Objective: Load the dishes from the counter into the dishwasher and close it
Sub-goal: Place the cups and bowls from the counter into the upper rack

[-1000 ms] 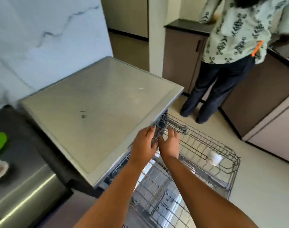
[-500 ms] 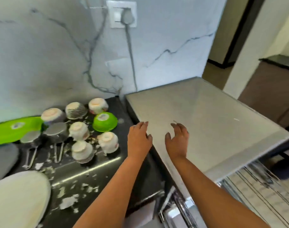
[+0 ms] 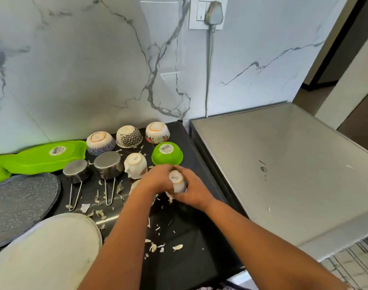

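While both hands close round one white cup (image 3: pixel 176 181) on the black counter (image 3: pixel 189 248), the left hand (image 3: pixel 158 177) cups its left side and the right hand (image 3: pixel 192 190) wraps its right side and lower edge. That cup stands upside down, base up (a small printed mark shows on the base), its axis roughly upright, tipped slightly toward the camera. Counted around it, all inverted: three patterned bowls (image 3: pixel 129 136) in a row by the marble wall, one green bowl (image 3: pixel 167 153), one more white cup (image 3: pixel 136 165) just left of the hands, and another piece mostly hidden under the left wrist. Two steel measuring cups (image 3: pixel 108 164) lie with wire handles pointing toward the camera. One green tray (image 3: pixel 38 158), one grey plate (image 3: pixel 21 204) and one white plate (image 3: pixel 49 254) sit at left. To the right is the dishwasher top (image 3: pixel 283 174), with its wire rack (image 3: pixel 357 262) showing at the lower right corner.
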